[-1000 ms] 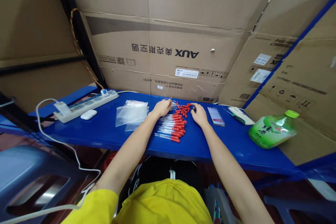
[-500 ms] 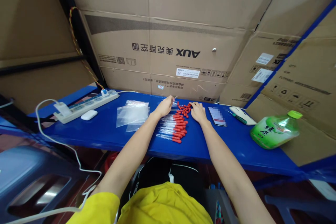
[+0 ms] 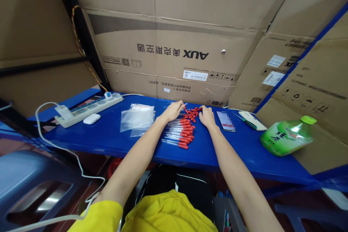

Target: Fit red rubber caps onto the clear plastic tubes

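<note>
My left hand (image 3: pixel 175 111) is closed in a pinch on a thin clear tube (image 3: pixel 185 104), whose end shows just past the fingertips. My right hand (image 3: pixel 207 116) has its fingers bent together at a red rubber bulb (image 3: pixel 200 108), mostly covered by the fingertips. Between the hands lies a loose pile of small red bulbs (image 3: pixel 192 114). Nearer to me, several droppers (image 3: pixel 181 132) lie in a row, clear tubes to the left and red bulbs to the right. Left of them are clear plastic bags (image 3: pixel 138 117), partly under my left forearm.
On the blue table (image 3: pixel 108 141), a power strip (image 3: pixel 89 108) and a white earphone case (image 3: pixel 91 119) lie at left. A phone (image 3: pixel 226 121), a green-handled tool (image 3: pixel 248 123) and a green drink bottle (image 3: pixel 285 137) are at right. Cardboard (image 3: pixel 168 32) walls the back.
My left hand has shifted slightly to the right, and the tube's end now points toward the bulbs. My right hand stays by the pile's right edge. The view has tilted slightly.
</note>
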`<state>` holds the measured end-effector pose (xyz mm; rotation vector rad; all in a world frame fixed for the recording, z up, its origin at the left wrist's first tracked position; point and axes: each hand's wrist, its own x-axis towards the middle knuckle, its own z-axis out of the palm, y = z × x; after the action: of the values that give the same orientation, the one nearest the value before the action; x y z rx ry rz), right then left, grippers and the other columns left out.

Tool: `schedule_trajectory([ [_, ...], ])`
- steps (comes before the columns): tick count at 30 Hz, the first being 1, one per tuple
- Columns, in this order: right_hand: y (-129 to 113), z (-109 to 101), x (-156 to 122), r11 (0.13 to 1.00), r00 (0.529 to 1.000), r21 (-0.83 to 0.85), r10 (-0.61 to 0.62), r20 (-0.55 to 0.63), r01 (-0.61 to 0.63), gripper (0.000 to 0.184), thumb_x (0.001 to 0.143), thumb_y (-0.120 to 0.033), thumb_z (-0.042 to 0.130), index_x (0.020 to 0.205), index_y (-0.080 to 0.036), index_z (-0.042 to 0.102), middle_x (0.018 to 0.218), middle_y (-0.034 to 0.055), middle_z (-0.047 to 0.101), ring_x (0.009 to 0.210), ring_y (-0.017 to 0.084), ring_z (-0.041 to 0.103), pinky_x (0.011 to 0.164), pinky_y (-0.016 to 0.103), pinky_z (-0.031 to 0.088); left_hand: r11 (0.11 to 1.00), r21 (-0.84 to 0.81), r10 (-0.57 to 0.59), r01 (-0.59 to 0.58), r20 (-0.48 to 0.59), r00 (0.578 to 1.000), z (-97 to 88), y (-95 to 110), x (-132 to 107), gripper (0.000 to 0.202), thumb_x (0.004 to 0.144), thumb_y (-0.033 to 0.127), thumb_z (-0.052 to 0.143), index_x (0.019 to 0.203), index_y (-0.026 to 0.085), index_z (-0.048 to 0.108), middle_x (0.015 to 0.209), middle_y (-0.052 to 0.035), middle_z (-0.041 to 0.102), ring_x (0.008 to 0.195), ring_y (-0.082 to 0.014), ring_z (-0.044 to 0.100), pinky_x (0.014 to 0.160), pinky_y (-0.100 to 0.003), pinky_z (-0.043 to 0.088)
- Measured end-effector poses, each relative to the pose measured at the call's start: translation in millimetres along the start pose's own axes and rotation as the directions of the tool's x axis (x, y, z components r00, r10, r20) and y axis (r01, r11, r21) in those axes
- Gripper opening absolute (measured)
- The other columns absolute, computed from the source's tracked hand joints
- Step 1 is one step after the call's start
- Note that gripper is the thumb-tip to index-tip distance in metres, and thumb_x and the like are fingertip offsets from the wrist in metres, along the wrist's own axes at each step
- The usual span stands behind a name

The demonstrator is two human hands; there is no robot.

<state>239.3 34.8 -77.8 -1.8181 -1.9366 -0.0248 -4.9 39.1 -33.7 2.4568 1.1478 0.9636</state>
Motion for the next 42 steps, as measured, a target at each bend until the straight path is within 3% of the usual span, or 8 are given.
schedule_trajectory([
  [5,2,3,1,1.000,1.000,-0.022,-0.011,-0.029,0.011,0.037,0.096,-0.018,0.050,0.131,-0.020,0.061,0.131,0.0139,0.063,0.124,0.032,0.048,0.099,0.043,0.043,0.997,-0.055,0.062,-0.060,0.037,0.997,4.8,-6,-1,0.029,0.107,0.036,0.037,0.105,0.019,0.060,0.108,-0.0081,0.074,0.103,-0.0215,0.068,0.092,-0.031,0.050],
  [15,8,4,3,0.998,0.998,0.058,0.017,-0.060,-0.013,0.015,0.095,-0.020,0.057,0.106,-0.021,0.066,0.109,0.0105,0.067,0.108,0.028,0.056,0.089,0.036,0.045,0.991,-0.058,0.123,-0.121,0.043,0.991,4.4,-1,-2,0.034,0.106,0.040,0.039,0.102,0.019,0.065,0.108,-0.0087,0.074,0.102,-0.0221,0.068,0.093,-0.033,0.050],
  [20,8,5,3,0.993,0.995,0.107,0.060,-0.082,-0.051,0.012,0.094,-0.020,0.060,0.104,-0.023,0.066,0.101,0.0084,0.068,0.103,0.025,0.059,0.084,0.033,0.045,0.993,-0.042,0.108,-0.107,0.038,0.993,5.9,-2,-3,0.033,0.106,0.038,0.040,0.101,0.017,0.065,0.106,-0.0097,0.074,0.098,-0.0215,0.067,0.091,-0.033,0.050],
  [33,10,8,6,0.993,0.996,0.117,0.040,-0.081,-0.030,0.020,0.093,-0.021,0.055,0.105,-0.021,0.071,0.105,0.0085,0.071,0.106,0.026,0.056,0.094,0.036,0.045,0.994,0.010,0.105,-0.105,0.061,0.993,2.2,-1,1,0.036,0.107,0.042,0.039,0.100,0.017,0.064,0.102,-0.0095,0.073,0.093,-0.0207,0.067,0.088,-0.031,0.049],
  [42,5,4,9,0.958,0.984,0.285,0.073,-0.161,-0.024,0.020,0.089,-0.024,0.056,0.103,-0.020,0.070,0.101,0.0064,0.074,0.086,0.020,0.064,0.085,0.033,0.049,0.995,0.070,0.060,-0.066,0.080,0.995,-3.7,0,-2,0.037,0.108,0.045,0.034,0.106,0.022,0.063,0.107,-0.0063,0.074,0.099,-0.0210,0.068,0.086,-0.029,0.047],
])
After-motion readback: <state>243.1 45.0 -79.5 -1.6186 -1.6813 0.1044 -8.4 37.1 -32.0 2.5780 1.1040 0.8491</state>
